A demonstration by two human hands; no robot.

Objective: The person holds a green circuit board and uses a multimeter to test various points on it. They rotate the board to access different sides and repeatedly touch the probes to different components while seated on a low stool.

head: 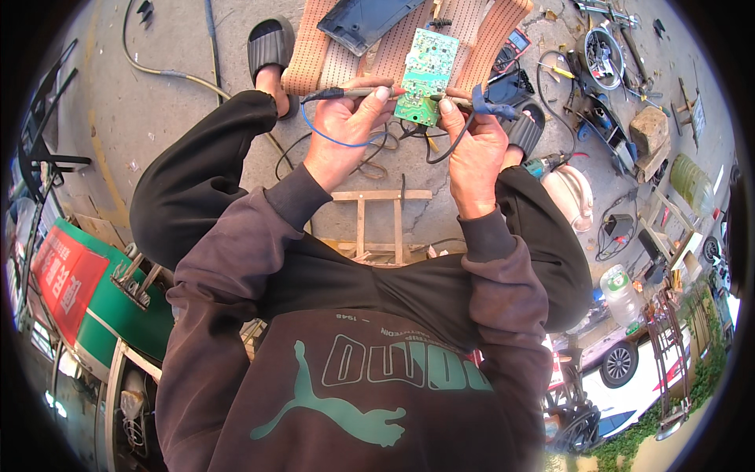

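My left hand (348, 127) grips a slim test probe (354, 92) with a thin blue wire, its tip pointing right at the near left part of a green circuit board (432, 65). In my right hand (476, 141) is a second probe (459, 101), wrapped with blue tape (489, 107) at its rear, its tip over the board's near right part. Whether the tips touch the solder points cannot be told. The board lies solder side up on a woven-strap seat (395, 56). Beyond it rests a black plastic housing (365, 20). A red multimeter (519, 40) sits to the right.
A small wooden frame (377, 195) stands between my legs. On the ground at right are a metal bowl of parts (619, 65), a stone (649, 127), a power drill (542, 164), a yellow-handled screwdriver (560, 71) and cables. A thick hose (171, 74) runs along the left.
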